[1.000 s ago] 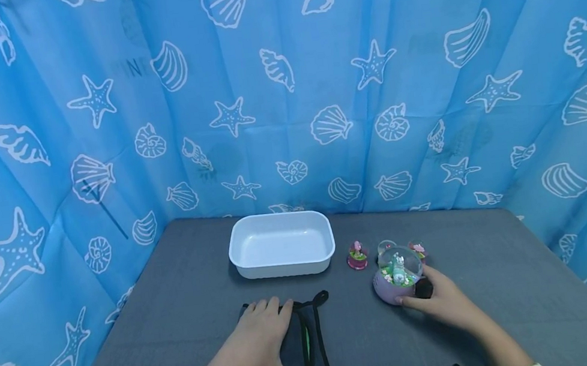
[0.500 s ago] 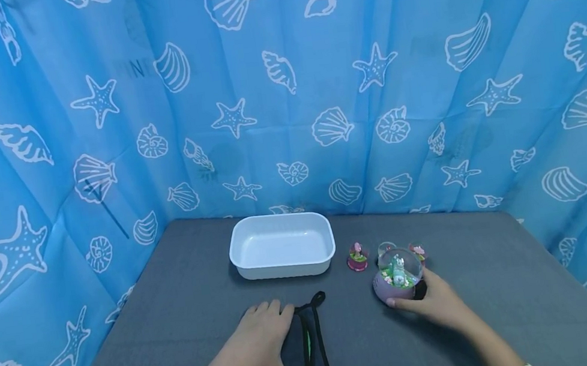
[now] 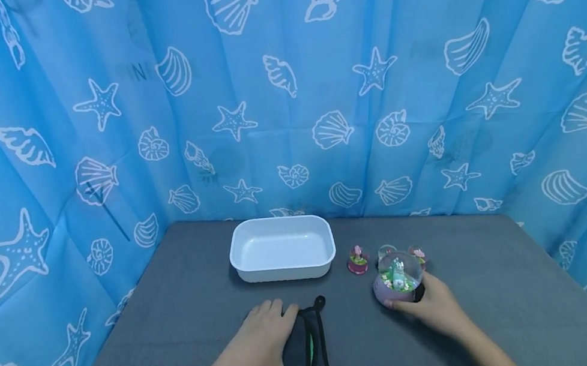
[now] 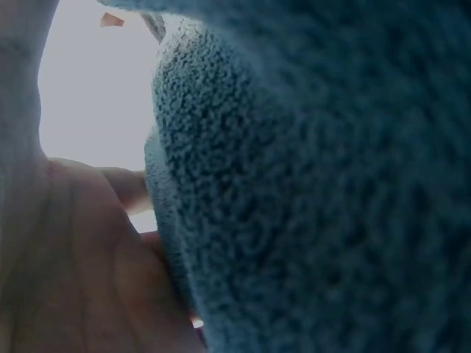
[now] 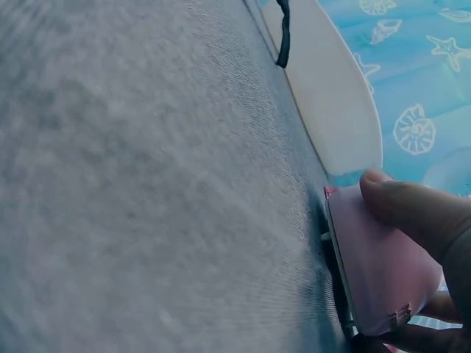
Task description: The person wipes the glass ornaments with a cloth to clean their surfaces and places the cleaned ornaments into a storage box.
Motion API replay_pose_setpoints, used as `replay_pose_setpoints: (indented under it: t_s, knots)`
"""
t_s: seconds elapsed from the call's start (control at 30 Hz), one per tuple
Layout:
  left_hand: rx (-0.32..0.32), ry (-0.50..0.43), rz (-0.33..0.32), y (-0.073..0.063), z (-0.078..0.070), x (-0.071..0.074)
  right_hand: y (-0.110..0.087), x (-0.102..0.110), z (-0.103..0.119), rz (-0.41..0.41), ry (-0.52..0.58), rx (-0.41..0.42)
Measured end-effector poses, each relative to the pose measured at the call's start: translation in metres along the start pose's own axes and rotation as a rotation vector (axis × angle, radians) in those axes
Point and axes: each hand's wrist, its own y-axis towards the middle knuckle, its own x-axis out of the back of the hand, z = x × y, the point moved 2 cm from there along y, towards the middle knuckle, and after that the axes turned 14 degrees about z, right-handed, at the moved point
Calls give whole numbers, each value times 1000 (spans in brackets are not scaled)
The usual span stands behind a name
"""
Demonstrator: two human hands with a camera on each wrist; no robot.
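My left hand grips a folded dark grey cloth with black edging, a hanging loop and a strip of green inside. The left wrist view shows the fuzzy cloth close up against that hand's palm and fingers. A snow globe with a purple base and a pale green figure inside is held by my right hand. In the right wrist view the thumb presses on the globe's base. Whether the base touches the table, I cannot tell.
A white rectangular tub stands at the back of the grey table. Right of it sits a small pink-based globe. Two more small globes are partly hidden behind the large one. A blue shell-patterned curtain hangs behind.
The cloth's right side has drawn in narrower under my left hand. My right wrist has shifted slightly left, while the snow globe stays in nearly the same place. The view has tilted up a little.
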Motion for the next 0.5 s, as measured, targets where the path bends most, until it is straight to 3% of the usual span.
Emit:
replay_pose_setpoints:
  t_s: [0.23, 0.5]
  knots:
    - [-19, -2, -60, 0, -1, -4, -4, -3, 4, -54, -11, 60]
    - [-24, -2, -33, -1, 1, -4, -3, -3, 6, -39, -8, 53]
